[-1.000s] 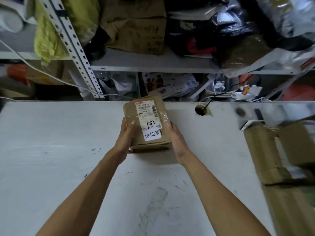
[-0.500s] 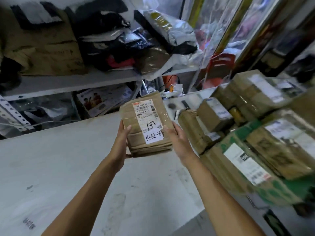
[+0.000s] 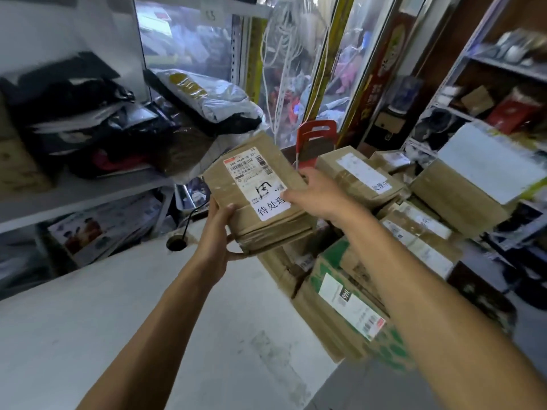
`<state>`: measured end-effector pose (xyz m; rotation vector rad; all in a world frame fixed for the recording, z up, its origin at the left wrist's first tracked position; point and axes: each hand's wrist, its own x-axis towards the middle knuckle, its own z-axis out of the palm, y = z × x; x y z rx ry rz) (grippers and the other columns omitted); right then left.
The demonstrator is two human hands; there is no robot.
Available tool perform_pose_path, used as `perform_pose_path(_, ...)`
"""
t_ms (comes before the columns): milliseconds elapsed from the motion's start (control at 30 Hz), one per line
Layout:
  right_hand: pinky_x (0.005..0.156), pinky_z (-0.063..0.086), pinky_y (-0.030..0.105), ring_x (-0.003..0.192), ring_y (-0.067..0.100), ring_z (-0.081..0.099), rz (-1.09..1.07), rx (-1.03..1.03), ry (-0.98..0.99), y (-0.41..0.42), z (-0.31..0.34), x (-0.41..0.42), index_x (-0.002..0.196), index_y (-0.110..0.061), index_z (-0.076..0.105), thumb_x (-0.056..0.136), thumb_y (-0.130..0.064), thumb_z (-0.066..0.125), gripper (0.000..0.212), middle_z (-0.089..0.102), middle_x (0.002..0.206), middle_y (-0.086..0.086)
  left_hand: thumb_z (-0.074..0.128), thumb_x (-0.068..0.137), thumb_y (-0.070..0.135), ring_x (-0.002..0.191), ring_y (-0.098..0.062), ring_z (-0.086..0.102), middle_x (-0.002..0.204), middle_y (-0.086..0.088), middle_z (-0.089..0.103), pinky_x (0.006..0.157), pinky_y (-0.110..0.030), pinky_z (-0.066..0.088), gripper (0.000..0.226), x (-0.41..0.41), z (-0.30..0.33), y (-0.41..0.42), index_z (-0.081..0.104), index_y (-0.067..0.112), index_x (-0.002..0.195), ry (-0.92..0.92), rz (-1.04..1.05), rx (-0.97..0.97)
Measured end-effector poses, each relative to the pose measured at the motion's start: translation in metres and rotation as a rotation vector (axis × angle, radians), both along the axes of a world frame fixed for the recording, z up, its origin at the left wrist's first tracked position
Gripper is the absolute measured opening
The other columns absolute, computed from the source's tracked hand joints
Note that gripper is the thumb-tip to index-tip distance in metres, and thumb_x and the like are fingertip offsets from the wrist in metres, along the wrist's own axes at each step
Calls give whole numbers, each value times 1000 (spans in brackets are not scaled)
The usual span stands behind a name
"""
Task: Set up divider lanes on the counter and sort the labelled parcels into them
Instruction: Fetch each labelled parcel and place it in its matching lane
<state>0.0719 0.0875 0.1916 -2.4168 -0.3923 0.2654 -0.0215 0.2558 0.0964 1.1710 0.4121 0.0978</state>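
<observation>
Head view, the only one: flat brown cardboard parcel [image 3: 257, 199] held up in the air, above the white counter [image 3: 124, 335] and just left of the parcel pile [image 3: 384, 247] stacked at the counter's right end. Left hand [image 3: 217, 232] grips the parcel's near-left corner, thumb on the top face, fingers curled under the bottom edge. Right hand [image 3: 316, 193] rests on the parcel's right side, thumb lying over the white sticker [image 3: 272, 210] with handwritten-style characters; the fingers go past the far edge and are hidden, so can't tell how tightly it holds. Shipping label [image 3: 250, 171] sits on the top face above the sticker. Parcel is tilted, far-right end higher. Handling guess: looks light to moderate, since a corner pinch plus a side hand carries it; cardboard is stiff but the sides show creases and tape bands, so some give. Tape patches may be slick; bare cardboard grips fine. Not obviously fragile, contents unknown. Best hold: two opposite long edges, thumbs on top, fingers under, keeping both labels uncovered for reading. No divider lanes visible on the counter. Shelf [image 3: 88, 196] behind the counter holds dark bags; red chair back [image 3: 316, 137] shows beyond the parcel.
</observation>
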Motion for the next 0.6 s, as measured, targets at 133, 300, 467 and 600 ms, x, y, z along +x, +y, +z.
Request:
perform_pose_path(133, 88, 53, 38, 100, 19, 62, 65, -251, -44, -27, 27, 31, 122, -17, 59, 84, -48, 77, 52, 64, 113, -2, 44, 107, 38, 118, -27, 62, 134, 7, 58, 87, -64, 56, 43, 16, 19, -23, 37, 49, 148, -25, -21, 29)
perform_pose_path(300, 93, 54, 42, 99, 19, 65, 194, -364, -65, -58, 30, 61, 117, -22, 64, 78, -62, 75, 57, 69, 109, -2, 42, 108, 34, 115, -22, 63, 127, 12, 61, 92, -59, 55, 45, 29, 24, -50, 35, 48, 150, -48, -25, 77)
perform_pose_path(467, 93, 52, 38, 105, 18, 63, 331, -382, -75, -91, 13, 92, 129, -23, 60, 82, -65, 71, 65, 67, 117, -3, 41, 108, 36, 107, -19, 63, 120, 13, 61, 86, -53, 58, 41, 43, 18, -90, 37, 49, 147, 10, 32, 113)
perform_pose_path(600, 71, 42, 33, 93, 17, 58, 377, -432, -50, -116, -2, 115, 111, -16, 63, 88, -59, 69, 49, 63, 104, 0, 41, 109, 29, 96, -9, 61, 108, 19, 58, 75, -36, 55, 37, 57, 12, -125, 37, 48, 140, 28, 84, 161)
